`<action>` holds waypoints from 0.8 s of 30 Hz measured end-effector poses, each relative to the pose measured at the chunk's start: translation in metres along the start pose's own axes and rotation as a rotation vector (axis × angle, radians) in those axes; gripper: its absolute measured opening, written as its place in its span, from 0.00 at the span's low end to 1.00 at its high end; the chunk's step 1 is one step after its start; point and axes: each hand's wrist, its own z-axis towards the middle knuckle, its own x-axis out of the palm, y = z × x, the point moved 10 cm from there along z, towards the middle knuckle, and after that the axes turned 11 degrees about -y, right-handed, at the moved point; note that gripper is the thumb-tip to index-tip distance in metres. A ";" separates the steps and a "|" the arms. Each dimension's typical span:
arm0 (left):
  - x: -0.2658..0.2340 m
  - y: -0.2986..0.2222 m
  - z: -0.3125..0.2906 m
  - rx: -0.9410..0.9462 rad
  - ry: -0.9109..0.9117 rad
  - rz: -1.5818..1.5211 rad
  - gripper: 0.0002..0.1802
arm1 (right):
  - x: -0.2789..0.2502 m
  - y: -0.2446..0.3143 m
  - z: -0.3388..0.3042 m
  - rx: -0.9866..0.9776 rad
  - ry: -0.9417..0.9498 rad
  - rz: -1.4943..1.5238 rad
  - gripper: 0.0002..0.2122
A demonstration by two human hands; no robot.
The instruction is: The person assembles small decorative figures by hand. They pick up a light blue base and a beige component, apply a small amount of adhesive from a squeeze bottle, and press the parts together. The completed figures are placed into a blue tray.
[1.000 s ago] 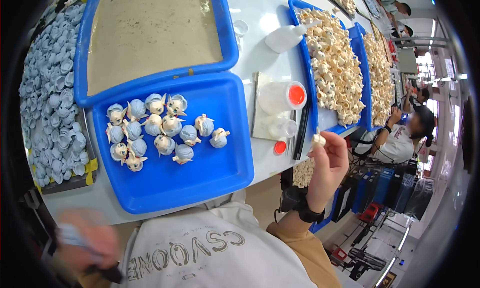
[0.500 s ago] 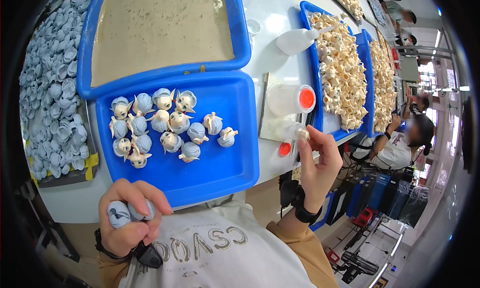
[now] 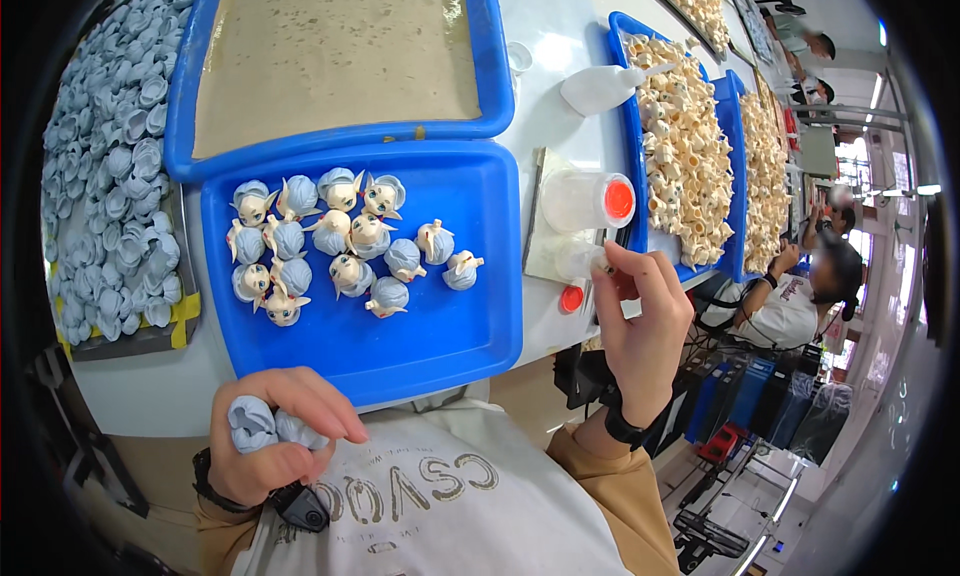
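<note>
Pale piece (image 3: 602, 267) mostly behind right fingers (image 3: 645, 273)

Head-worn fisheye view, looking down, close above the white worktable (image 3: 556, 134)

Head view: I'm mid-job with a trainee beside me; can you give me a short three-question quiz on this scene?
1. Multiple choice: what does the left hand hold?
(a) a squeeze bottle
(b) grey-blue shells
(c) a red disc

2. True or false: the doll heads in the blue tray nearest the person's body face different ways.

3. Fill in: the small clear container is nearest the ____ hand.

Key: 1: b. 2: true. 3: right hand.
</note>
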 end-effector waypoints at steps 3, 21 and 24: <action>-0.003 0.003 0.001 -0.035 -0.021 0.000 0.15 | -0.003 -0.007 -0.003 0.035 -0.023 0.019 0.10; -0.001 0.006 0.001 0.023 -0.105 0.422 0.19 | -0.010 -0.041 -0.030 0.269 -0.257 0.291 0.09; -0.001 0.009 0.002 -0.013 -0.137 0.264 0.22 | -0.020 -0.044 -0.050 0.385 -0.447 0.539 0.08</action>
